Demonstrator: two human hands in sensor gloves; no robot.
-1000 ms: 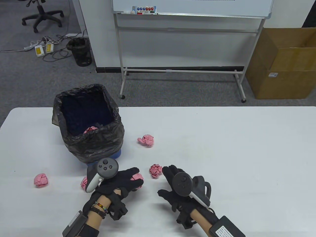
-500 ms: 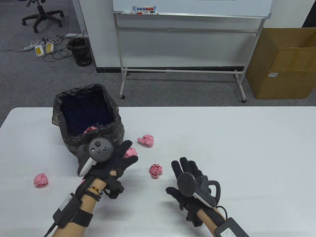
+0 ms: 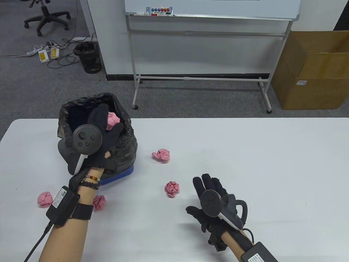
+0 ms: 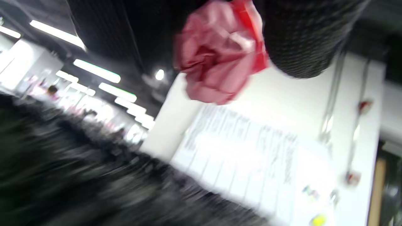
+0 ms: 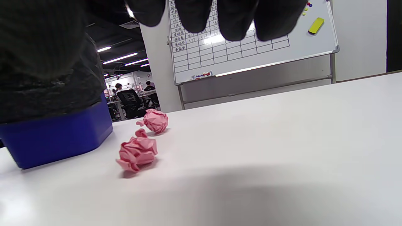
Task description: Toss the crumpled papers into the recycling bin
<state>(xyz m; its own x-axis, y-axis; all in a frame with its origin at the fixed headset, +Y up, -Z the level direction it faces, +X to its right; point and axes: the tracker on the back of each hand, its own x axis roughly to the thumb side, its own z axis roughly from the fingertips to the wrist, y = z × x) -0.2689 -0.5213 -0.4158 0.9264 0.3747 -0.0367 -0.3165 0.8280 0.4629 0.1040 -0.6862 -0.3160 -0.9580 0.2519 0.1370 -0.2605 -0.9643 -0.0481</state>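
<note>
The bin is blue, lined with a black bag, and stands at the table's left; its blue base shows in the right wrist view. My left hand is above the bin's opening and holds a pink crumpled paper between thumb and fingers; the left wrist view shows it pinched there. My right hand is open and empty, fingers spread, just right of a pink paper ball. Another ball lies right of the bin. Two more balls lie near my left forearm.
The white table stretches to the right. Beyond its far edge stand a whiteboard on a wheeled frame, a cardboard box and a small black mesh basket on the floor.
My left hand picked a pink paper ball off the table and carried it up over the bin. My right hand drew back to the right, away from the nearest ball.
</note>
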